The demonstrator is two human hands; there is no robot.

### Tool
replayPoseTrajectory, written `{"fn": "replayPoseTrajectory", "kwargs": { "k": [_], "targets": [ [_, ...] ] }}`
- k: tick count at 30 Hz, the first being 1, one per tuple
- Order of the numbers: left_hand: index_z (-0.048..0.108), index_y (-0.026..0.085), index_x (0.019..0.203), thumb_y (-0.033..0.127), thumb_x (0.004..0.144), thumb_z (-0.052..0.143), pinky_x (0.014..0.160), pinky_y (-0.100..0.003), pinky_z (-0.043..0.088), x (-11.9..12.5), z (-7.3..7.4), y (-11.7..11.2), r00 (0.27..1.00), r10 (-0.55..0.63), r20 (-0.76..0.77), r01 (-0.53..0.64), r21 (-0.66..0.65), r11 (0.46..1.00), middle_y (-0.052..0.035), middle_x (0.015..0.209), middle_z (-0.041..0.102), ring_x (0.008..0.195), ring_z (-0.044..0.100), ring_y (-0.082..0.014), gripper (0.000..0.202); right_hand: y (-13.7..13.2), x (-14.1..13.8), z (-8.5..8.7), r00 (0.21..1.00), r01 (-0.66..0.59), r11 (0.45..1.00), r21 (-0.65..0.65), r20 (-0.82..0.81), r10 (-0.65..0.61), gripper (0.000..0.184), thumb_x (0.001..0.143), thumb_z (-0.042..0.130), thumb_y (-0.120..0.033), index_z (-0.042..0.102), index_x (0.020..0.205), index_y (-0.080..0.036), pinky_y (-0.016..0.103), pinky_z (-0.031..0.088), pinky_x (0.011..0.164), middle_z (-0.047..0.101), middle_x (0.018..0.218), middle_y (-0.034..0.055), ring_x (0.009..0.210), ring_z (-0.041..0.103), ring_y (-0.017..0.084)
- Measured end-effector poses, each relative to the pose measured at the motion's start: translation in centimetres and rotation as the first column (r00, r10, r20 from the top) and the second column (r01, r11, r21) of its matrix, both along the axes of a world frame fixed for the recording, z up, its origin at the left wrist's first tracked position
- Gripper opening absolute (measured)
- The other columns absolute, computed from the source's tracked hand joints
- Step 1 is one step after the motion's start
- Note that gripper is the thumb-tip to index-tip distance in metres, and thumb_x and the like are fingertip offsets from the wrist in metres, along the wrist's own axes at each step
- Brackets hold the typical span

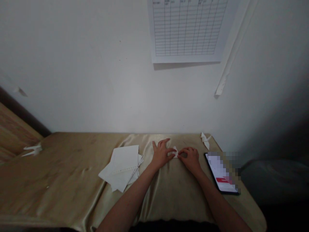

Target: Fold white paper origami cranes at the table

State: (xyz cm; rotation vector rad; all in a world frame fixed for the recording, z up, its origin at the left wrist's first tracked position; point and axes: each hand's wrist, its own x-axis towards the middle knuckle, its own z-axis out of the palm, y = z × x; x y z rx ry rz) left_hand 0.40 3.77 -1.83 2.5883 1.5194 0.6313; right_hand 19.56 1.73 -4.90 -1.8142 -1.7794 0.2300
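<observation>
A small folded piece of white paper (175, 152) lies on the table's shiny beige cloth (72, 167), between my two hands. My left hand (162, 153) rests flat beside it, fingers spread, with the thumb and forefinger tip pressing on the paper's left edge. My right hand (190, 157) is curled, its fingertips pinched on the paper's right side. Most of the paper is hidden under the fingers.
A loose stack of white sheets (124, 167) lies left of my hands. A phone (222, 175) with a lit screen lies at the right. A folded paper crane (205, 140) sits at the back right corner, another paper figure (32, 149) at far left. A gridded chart (188, 29) hangs on the wall.
</observation>
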Motion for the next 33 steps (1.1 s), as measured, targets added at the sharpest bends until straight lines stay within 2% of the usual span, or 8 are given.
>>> {"fn": "replayPoseTrajectory", "kwargs": {
  "k": [3, 10, 21, 26, 33],
  "targets": [
    [0.073, 0.047, 0.102, 0.045, 0.085, 0.068, 0.109, -0.077, -0.001, -0.1, 0.2, 0.0, 0.999, -0.044, -0.017, 0.044, -0.011, 0.999, 0.0046, 0.155, 0.035, 0.139, 0.031, -0.0312, 0.018, 0.0, 0.0, -0.1, 1.0, 0.005, 1.0, -0.01, -0.019, -0.005, 0.011, 0.075, 0.073, -0.034, 0.077, 0.084, -0.031, 0.039, 0.029, 0.099, 0.068, 0.103, 0.0033, 0.108, 0.05, 0.025],
    [0.067, 0.054, 0.112, 0.05, 0.085, 0.066, 0.108, -0.078, -0.001, 0.3, 0.4, 0.1, 0.996, 0.033, -0.081, -0.04, -0.077, 0.996, 0.0087, 0.16, 0.027, 0.142, 0.027, -0.037, 0.028, -0.1, 0.0, 0.2, 0.999, -0.001, 1.0, -0.013, -0.034, 0.0, 0.01, 0.075, 0.073, -0.034, 0.077, 0.084, -0.032, 0.039, 0.029, 0.099, 0.068, 0.102, 0.0029, 0.108, 0.049, 0.026],
    [0.06, 0.054, 0.124, 0.06, 0.082, 0.062, 0.107, -0.078, -0.004, 0.7, 0.1, 0.1, 0.989, 0.127, -0.08, -0.133, -0.074, 0.988, 0.0046, 0.16, 0.027, 0.145, 0.02, -0.041, 0.042, 0.1, 0.0, 0.0, 1.0, -0.002, 1.0, -0.006, -0.02, 0.002, 0.011, 0.075, 0.073, -0.034, 0.077, 0.085, -0.031, 0.038, 0.029, 0.098, 0.067, 0.102, 0.0031, 0.107, 0.05, 0.025],
    [0.057, 0.055, 0.127, 0.062, 0.083, 0.06, 0.107, -0.077, -0.005, 0.7, -0.4, 0.2, 0.989, 0.123, -0.085, -0.128, -0.062, 0.99, 0.0024, 0.161, 0.025, 0.146, 0.019, -0.0395, 0.046, 0.1, 0.0, 0.0, 0.999, 0.002, 1.0, -0.012, -0.035, -0.002, 0.011, 0.074, 0.074, -0.034, 0.077, 0.084, -0.031, 0.039, 0.028, 0.099, 0.067, 0.103, 0.0033, 0.107, 0.049, 0.026],
    [0.052, 0.047, 0.136, 0.067, 0.084, 0.054, 0.109, -0.076, -0.002, 0.3, -1.0, 0.4, 0.993, 0.077, -0.093, -0.082, -0.052, 0.995, -0.0036, 0.16, 0.028, 0.146, 0.02, -0.0371, 0.055, 0.2, 0.1, 0.0, 0.999, -0.005, 1.0, -0.02, -0.034, 0.004, 0.013, 0.075, 0.073, -0.036, 0.077, 0.086, -0.031, 0.039, 0.028, 0.099, 0.067, 0.104, 0.0042, 0.108, 0.049, 0.026]
  ]
}}
